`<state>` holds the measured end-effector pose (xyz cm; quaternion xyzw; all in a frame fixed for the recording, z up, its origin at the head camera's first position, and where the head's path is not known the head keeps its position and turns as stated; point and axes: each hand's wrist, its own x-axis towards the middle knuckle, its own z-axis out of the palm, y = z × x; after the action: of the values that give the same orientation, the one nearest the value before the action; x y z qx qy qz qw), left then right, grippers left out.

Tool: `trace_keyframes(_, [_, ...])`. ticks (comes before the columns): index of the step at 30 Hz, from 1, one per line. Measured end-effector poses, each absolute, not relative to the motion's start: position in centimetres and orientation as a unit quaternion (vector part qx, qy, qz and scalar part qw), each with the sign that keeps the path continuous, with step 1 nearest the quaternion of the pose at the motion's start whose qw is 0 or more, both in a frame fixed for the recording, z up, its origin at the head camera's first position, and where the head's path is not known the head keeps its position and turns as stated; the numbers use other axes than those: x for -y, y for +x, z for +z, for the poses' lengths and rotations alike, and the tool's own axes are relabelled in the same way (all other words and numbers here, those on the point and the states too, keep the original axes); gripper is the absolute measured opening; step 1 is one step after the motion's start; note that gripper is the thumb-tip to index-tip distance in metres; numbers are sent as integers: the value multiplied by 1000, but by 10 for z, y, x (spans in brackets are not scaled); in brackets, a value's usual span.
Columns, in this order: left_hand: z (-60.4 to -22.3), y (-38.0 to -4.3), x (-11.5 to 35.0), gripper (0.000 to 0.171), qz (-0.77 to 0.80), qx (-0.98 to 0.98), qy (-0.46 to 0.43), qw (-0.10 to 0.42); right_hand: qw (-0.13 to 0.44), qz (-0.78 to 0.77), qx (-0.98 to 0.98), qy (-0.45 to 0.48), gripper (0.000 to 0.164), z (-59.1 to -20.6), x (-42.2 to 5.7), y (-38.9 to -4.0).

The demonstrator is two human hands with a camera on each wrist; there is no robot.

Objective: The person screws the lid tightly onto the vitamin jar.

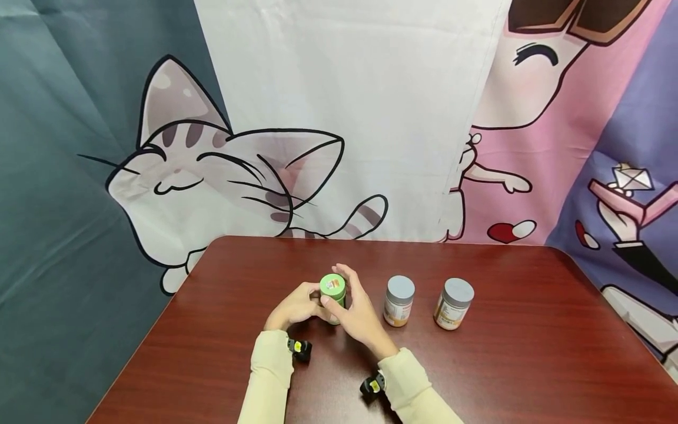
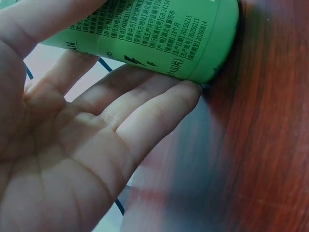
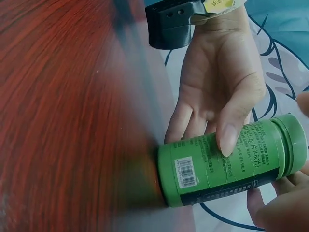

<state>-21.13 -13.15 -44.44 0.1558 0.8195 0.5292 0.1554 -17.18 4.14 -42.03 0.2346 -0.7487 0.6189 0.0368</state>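
A green tablet bottle [image 1: 339,300] with a green screw lid [image 1: 332,285] stands between both hands on the table. My left hand [image 1: 298,306] grips its body from the left. In the right wrist view the left thumb [image 3: 229,137] presses the printed label, with the fingers partly hidden behind the bottle. The left wrist view shows the left fingers [image 2: 159,108] along the bottle's lower side. Around the lid, my right hand [image 1: 362,315] spreads its thumb and fingers, the index finger reaching past the lid's far side. Other right fingers [image 3: 285,208] sit beside the bottle's lid end.
Two jars with grey lids, a nearer jar [image 1: 398,301] and a farther jar [image 1: 454,304], stand to the right of the hands. The reddish-brown wooden table [image 1: 529,353] ends at a cloth backdrop [image 1: 339,70] with cartoon figures. Small black cameras are strapped to both wrists.
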Motion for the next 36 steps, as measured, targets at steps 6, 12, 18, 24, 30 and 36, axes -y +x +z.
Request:
trace_keyframes(6, [-450,-213,133,39,531,-818,152,160,35,638,732,237,52,-439,-42,-184])
trace_keyframes(12, [-450,-214,134,38,526,-822,151,157,74,617,756,206,52,-439,-38,-182])
trace_keyframes(18, [-447,-212,132,36,534,-818,150,153,114,604,771,170,60,-438,-33,-178])
trace_keyframes(24, [-426,-202,129,33,534,-815,160,159,137,586,782,160,63,-438,-30,-177])
trace_keyframes(30, [-417,-197,129,30,518,-825,168,150,117,586,784,171,81,-440,-33,-179])
trace_keyframes(36, [-417,-197,130,33,527,-820,163,152,82,594,770,217,82,-438,-38,-181])
